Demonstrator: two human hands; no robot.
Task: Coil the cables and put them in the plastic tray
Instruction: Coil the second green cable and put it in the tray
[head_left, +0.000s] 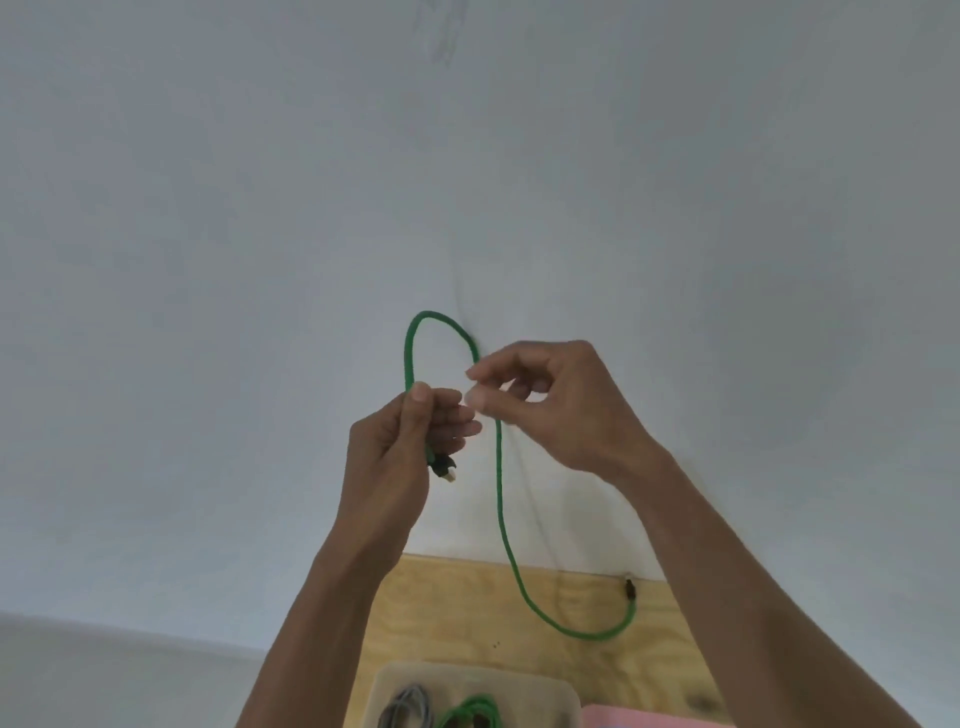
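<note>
I hold a green braided cable (500, 499) up in front of a white wall. My left hand (402, 447) grips it near one end, and its black plug (445, 466) sticks out below my fingers. From there the cable arches up in a loop and passes between the thumb and fingers of my right hand (561, 405), which pinches it. It then hangs down and curves onto the wooden table (467, 613), ending in a dark plug (630, 588). The clear plastic tray (395, 680) sits at the bottom with a grey cable (408, 704) and a green coiled cable (475, 712) inside.
A pink object (644, 717) lies to the right of the tray at the frame's bottom edge. The white wall stands directly behind the table. A pale floor or surface shows at the lower left.
</note>
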